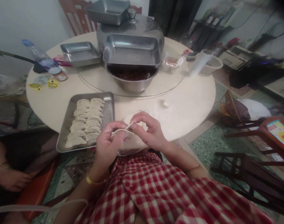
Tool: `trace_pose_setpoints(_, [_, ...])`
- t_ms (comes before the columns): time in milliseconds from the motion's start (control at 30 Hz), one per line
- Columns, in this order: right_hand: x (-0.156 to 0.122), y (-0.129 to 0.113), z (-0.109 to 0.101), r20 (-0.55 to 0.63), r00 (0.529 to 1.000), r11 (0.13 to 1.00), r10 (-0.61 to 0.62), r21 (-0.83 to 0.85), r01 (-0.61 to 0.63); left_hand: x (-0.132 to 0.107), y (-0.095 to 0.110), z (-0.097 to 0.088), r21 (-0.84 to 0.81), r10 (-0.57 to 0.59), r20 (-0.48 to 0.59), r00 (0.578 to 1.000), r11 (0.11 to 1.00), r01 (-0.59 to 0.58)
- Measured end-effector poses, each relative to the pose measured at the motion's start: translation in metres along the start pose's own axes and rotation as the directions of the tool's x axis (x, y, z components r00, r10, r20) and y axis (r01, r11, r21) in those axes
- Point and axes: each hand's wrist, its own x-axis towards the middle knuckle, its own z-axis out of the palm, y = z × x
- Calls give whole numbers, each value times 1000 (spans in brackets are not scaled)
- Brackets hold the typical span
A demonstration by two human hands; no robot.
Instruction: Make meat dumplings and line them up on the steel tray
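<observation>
Close to the table's front edge, my left hand (pixel 108 141) and my right hand (pixel 150 130) pinch the edges of a dumpling (pixel 125 128) between thumbs and fingertips. Its pale wrapper is folded up, and my fingers partly hide it. Left of my hands lies a metal tray (pixel 108 109) holding two columns of crescent-shaped dumplings (pixel 83 126). Behind the hands stands a metal bowl (pixel 134 84) of dark filling (pixel 130 75), partly covered by an empty rectangular metal tray (pixel 132 51). A small white piece, perhaps dough (pixel 164 103), rests on the table to the right.
A large lidded pot (pixel 151 29) stands at the back of the round table (pixel 193 102). A plastic bottle (pixel 45 60), a jar (pixel 59 74) and another tray (pixel 81 53) are left; a basket (pixel 210 66) is right. Another person's hand (pixel 11 179) is at lower left.
</observation>
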Motion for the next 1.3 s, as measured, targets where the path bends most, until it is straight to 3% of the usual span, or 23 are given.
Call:
trace_pose_setpoints(100, [0, 1, 0, -2, 1000, 1000, -6, -21, 6, 0, 2, 0, -114, -31, 20, 999, 993, 33])
trace_pose_setpoints(267, [-2, 3, 1, -10, 1000, 999, -16, -33, 15, 2, 1, 0, -12, 113, 69, 991, 994, -113])
trace_pose_setpoints(400, [-4, 3, 1, 41, 998, 999, -40, -8, 41, 4, 3, 2, -6, 149, 74, 986, 989, -149])
trace_pose_setpoints(967, [-9, -1, 1, 35, 982, 970, -186, -154, 189, 4, 4, 9, -21, 91, -98, 991, 995, -93])
trace_pose_setpoints(1300, [-13, 8, 9, -43, 962, 909, -269, -341, 239, 2, 1, 10, -53, -70, 50, 996, 996, 72])
